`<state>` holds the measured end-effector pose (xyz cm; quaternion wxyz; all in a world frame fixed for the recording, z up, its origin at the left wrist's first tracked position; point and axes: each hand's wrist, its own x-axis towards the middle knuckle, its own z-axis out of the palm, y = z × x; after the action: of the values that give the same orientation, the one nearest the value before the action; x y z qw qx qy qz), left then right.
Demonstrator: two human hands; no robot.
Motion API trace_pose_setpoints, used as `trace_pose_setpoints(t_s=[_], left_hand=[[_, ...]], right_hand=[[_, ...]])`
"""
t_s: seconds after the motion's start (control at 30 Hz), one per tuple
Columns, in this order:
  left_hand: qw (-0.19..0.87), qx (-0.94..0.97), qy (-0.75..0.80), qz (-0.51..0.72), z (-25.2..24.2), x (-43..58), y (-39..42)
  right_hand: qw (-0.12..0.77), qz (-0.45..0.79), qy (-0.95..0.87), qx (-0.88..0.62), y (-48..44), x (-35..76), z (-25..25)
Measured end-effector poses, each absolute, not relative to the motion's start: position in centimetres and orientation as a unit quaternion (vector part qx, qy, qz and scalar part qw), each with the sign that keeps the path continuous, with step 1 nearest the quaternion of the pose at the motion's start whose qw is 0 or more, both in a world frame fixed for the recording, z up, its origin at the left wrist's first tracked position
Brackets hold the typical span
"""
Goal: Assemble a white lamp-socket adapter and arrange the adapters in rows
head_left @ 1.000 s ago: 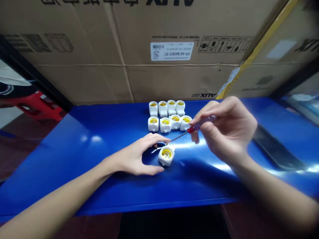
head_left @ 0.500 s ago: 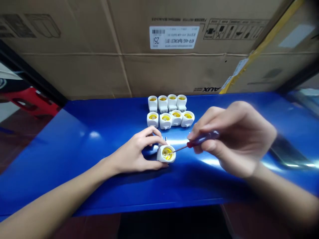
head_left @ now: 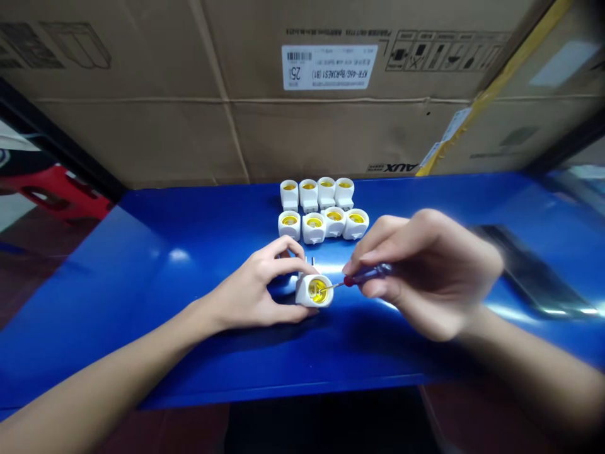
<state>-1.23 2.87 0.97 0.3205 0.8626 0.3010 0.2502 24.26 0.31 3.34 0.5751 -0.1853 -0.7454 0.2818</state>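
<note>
My left hand [head_left: 250,291] grips a white plastic lamp socket adapter [head_left: 306,292] on its side, fingers over the top and thumb below. Two metal plug pins [head_left: 309,260] stick up behind it. My right hand [head_left: 418,271] pinches a small screwdriver [head_left: 366,275] with a red collar and dark handle. Its thin shaft reaches into the socket's yellow opening [head_left: 317,291]. Two rows of similar white adapters [head_left: 316,208] stand just beyond my hands, with yellow centres facing up. The inside of the socket is partly hidden by the shaft.
The adapters rest on a glossy blue table [head_left: 118,309]. Large cardboard boxes [head_left: 236,126] stand along its far edge. A dark flat object [head_left: 529,271] lies blurred at the right. A red stool [head_left: 51,192] shows beyond the left edge.
My left hand has closed on the socket and turned its opening toward the screwdriver. The screwdriver has moved left, and its tip has gone from beside the socket into the yellow opening.
</note>
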Motion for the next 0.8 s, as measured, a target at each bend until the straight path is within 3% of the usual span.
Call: trace_pose_setpoints(t_s=[0.8], left_hand=[[0.323, 0.861, 0.303, 0.251, 0.88, -1.25, 2.89]], right_hand=[[0.553, 0.306, -0.756, -0.169, 0.38, 23.87, 3.27]])
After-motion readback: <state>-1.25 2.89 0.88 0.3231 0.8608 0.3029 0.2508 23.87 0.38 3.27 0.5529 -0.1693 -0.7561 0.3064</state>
